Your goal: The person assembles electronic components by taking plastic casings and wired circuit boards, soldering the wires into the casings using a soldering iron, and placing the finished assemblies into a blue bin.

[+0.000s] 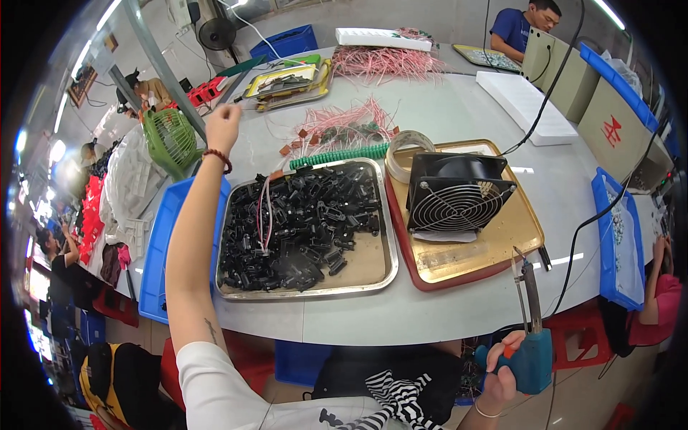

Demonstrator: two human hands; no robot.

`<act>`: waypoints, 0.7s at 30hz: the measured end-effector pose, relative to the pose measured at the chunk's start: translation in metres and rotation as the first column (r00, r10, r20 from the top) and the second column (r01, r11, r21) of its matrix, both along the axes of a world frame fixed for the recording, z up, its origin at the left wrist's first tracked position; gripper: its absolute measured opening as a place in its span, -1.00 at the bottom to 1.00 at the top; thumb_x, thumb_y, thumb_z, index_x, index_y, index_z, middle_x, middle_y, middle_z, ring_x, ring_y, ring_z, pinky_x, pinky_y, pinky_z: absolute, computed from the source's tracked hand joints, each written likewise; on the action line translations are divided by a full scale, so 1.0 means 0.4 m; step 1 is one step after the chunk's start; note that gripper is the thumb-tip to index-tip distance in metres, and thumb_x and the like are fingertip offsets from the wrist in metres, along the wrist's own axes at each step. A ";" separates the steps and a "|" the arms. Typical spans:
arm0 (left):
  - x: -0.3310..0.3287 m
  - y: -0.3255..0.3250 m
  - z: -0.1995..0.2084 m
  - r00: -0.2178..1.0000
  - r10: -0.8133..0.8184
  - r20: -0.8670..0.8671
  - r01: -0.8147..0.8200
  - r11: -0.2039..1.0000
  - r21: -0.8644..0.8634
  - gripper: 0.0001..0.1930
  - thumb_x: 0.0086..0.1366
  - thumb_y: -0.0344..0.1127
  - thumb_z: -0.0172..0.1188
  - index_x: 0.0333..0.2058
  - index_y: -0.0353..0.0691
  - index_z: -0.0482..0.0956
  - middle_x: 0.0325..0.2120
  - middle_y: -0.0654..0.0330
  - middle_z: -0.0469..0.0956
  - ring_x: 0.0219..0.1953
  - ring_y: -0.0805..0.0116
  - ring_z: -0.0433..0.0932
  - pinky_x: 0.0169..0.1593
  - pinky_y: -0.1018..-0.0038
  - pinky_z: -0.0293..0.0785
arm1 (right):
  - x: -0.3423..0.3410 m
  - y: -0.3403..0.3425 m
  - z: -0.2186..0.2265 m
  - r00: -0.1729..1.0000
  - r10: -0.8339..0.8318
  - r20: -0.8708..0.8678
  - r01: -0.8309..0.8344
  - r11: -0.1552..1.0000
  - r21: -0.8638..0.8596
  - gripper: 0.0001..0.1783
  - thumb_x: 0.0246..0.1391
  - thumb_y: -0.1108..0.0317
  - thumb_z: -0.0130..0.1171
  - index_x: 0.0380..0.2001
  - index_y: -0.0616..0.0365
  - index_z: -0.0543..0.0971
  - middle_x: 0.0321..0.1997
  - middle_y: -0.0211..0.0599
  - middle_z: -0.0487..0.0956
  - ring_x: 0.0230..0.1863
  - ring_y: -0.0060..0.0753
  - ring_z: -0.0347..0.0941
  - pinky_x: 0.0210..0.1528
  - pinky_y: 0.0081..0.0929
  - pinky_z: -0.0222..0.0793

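My right hand [499, 373], at the lower right by the table's front edge, grips a teal soldering gun [532, 364] with an orange trigger. The gun's iron and thin feed tube point up towards the gold tray. My left hand [223, 129] is stretched far out and raised at the left, its fingers closed; anything inside them is hidden. Below that arm lies a metal tray [351, 281] of small black plastic parts [308, 215], with a few pink and white wires [265, 215] on top. Beyond it is a pile of pink wires with small circuit boards [344, 129].
A black fan [459, 193] and a tape roll [410, 154] stand on the gold tray [502, 247]. Blue bins [154, 272] flank the table. Stacked trays [287, 82], bundled pink wires [380, 63] and white foam [527, 107] lie farther back. A black cable [566, 86] hangs at right. Other people sit around.
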State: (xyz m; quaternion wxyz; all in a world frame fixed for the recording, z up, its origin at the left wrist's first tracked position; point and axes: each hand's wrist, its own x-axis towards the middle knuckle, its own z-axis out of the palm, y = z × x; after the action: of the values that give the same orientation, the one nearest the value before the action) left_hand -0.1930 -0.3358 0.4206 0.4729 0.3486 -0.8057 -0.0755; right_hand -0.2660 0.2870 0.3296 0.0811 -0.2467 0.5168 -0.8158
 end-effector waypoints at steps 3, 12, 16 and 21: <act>0.011 0.011 0.010 0.987 -0.004 -0.158 0.019 0.995 0.094 -0.71 0.18 -0.09 0.11 -0.42 -0.21 0.59 -0.56 0.21 0.55 -0.53 0.49 0.48 -0.42 0.52 0.37 | 0.008 -0.003 -0.001 1.000 -0.018 0.007 0.018 1.000 -0.016 -0.52 -0.23 0.31 0.16 -0.24 0.30 0.24 -0.21 -0.12 0.27 -0.67 -0.54 0.23 -0.62 -0.66 0.09; 0.025 0.340 0.077 0.966 -0.194 0.169 0.243 0.906 -0.348 -0.77 0.15 -0.22 0.14 -0.48 -0.31 0.52 -0.72 0.25 0.41 -0.72 0.53 0.29 -0.61 0.52 0.23 | 0.001 0.017 -0.010 0.998 -0.066 0.016 0.066 0.998 0.006 -0.52 -0.24 0.33 0.14 -0.23 0.33 0.25 -0.19 -0.09 0.27 -0.67 -0.54 0.23 -0.61 -0.66 0.10; 0.032 0.161 0.017 0.959 -0.182 0.215 0.120 0.955 0.273 -0.71 0.13 -0.14 0.17 -0.45 -0.32 0.57 -0.68 0.19 0.51 -0.68 0.44 0.43 -0.51 0.54 0.34 | -0.002 0.012 -0.016 0.999 -0.045 0.015 0.045 0.999 -0.030 -0.53 -0.24 0.35 0.14 -0.23 0.32 0.25 -0.20 -0.09 0.27 -0.66 -0.53 0.24 -0.60 -0.67 0.10; 0.000 0.004 0.057 0.700 -0.104 -0.707 0.021 0.992 -0.124 -0.70 0.11 -0.12 0.17 -0.43 -0.29 0.59 -0.59 0.13 0.56 -0.49 0.40 0.55 -0.37 0.54 0.42 | 0.015 0.015 -0.007 0.999 -0.048 0.013 0.048 0.999 -0.023 -0.53 -0.24 0.35 0.14 -0.24 0.31 0.25 -0.19 -0.10 0.27 -0.66 -0.55 0.24 -0.60 -0.67 0.10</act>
State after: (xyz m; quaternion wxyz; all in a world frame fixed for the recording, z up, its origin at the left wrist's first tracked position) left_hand -0.1930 -0.3340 0.4434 0.7622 0.2392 -0.5749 -0.1771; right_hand -0.2602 0.2930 0.3269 0.0618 -0.2303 0.5124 -0.8249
